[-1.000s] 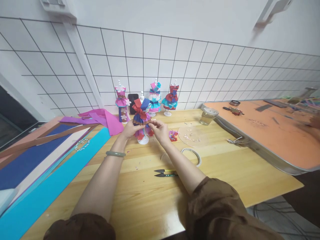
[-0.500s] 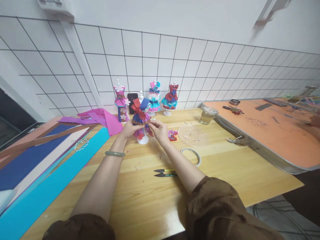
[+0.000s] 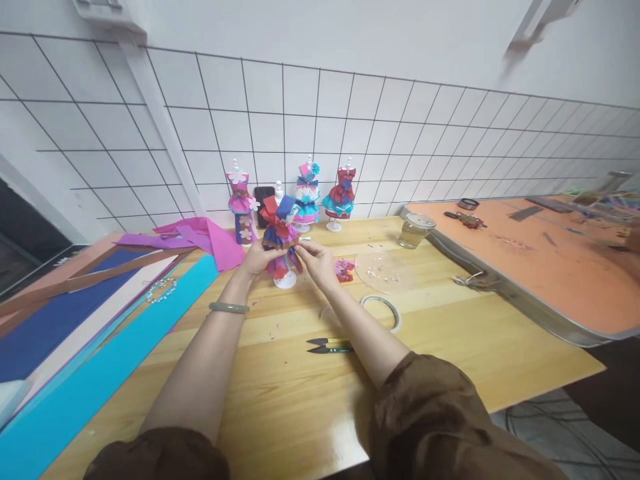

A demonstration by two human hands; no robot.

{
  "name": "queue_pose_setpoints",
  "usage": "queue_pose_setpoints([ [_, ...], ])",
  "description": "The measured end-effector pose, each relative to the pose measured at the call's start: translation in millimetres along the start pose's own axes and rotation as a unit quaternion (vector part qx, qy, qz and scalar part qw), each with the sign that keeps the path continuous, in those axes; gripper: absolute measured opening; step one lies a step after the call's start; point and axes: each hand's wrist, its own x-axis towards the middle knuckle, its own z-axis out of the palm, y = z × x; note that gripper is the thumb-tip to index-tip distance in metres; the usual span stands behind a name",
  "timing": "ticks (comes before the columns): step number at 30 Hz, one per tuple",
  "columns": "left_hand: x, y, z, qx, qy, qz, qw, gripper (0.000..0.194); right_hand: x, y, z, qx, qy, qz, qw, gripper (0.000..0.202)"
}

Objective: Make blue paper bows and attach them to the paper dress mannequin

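A miniature dress form wears a layered paper dress in red, blue and pink, upright on its round white base. My left hand grips the skirt from the left, thumb laid across the waist. On the other side, my right hand pinches the skirt's right edge between thumb and fingertips. Behind it stand more dressed forms: a pink one, a blue-and-white one and a red one. Small red and pink scraps lie right of my right hand.
Thread snips and a tape roll lie by my right forearm. A clear dish of beads and a lidded cup are farther right. Coloured paper strips with a bead bracelet cover the left. A phone leans at the wall.
The dress form has tipped or shifted very slightly left between my hands. My grip on the skirt looks the same.
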Motion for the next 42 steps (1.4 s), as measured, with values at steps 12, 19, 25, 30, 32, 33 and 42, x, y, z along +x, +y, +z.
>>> queue_pose_setpoints([
  [12,1.0,-1.9,-0.5,-0.048,-0.025,0.006,0.999,0.050,1.4,-3.3,-6.2,0.008,0.021,0.040,0.999,0.027],
  [19,-2.9,8.5,-0.2,-0.007,-0.042,-0.016,0.999,0.051,1.7,0.4,-6.5,0.017,0.023,0.044,0.999,0.026],
  [25,-4.6,11.9,0.4,0.005,-0.056,-0.012,0.998,0.054,1.3,2.4,-6.6,0.008,0.018,0.042,0.999,0.027],
  [30,-4.2,7.5,-4.7,0.002,-0.067,-0.017,0.998,0.054,1.9,5.8,-8.6,0.008,0.019,0.040,0.999,0.028],
  [32,-4.5,6.9,-8.5,-0.007,-0.073,-0.022,0.997,0.054,2.4,7.6,-10.1,0.008,0.019,0.041,0.999,0.029],
  [33,-4.7,6.9,-10.6,-0.012,-0.075,-0.025,0.997,0.054,2.7,8.4,-10.9,0.005,0.021,0.041,0.999,0.030],
  [42,-6.7,7.8,-29.3,-0.036,-0.115,-0.073,0.990,0.052,8.3,-2.7,-23.3,-0.018,0.073,0.052,0.996,0.030],
])
